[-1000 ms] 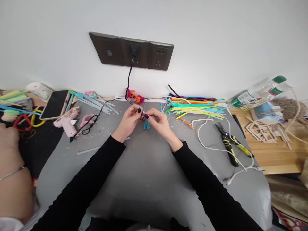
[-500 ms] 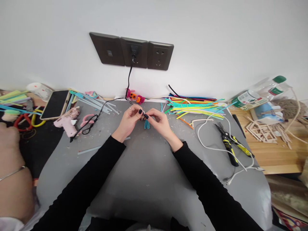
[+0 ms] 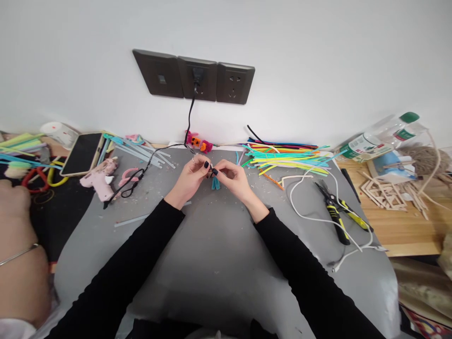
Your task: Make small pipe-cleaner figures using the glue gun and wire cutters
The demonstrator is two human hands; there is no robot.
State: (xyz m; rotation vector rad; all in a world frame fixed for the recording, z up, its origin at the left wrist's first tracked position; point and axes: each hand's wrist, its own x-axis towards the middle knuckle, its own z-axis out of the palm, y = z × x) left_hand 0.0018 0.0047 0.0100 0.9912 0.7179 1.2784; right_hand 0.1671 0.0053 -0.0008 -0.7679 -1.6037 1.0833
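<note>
head: grey mat, white wall, sockets; fingers pinch teal piece.

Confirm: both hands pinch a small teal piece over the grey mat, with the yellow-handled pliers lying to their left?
No: the pliers lie to the right of the hands, as the head view shows. The left hand and right hand do pinch the small teal piece over the grey mat.

You can read no text here. The label on the plastic bottle lying at your right carries print, but it is too small and blurred to make out.
</note>
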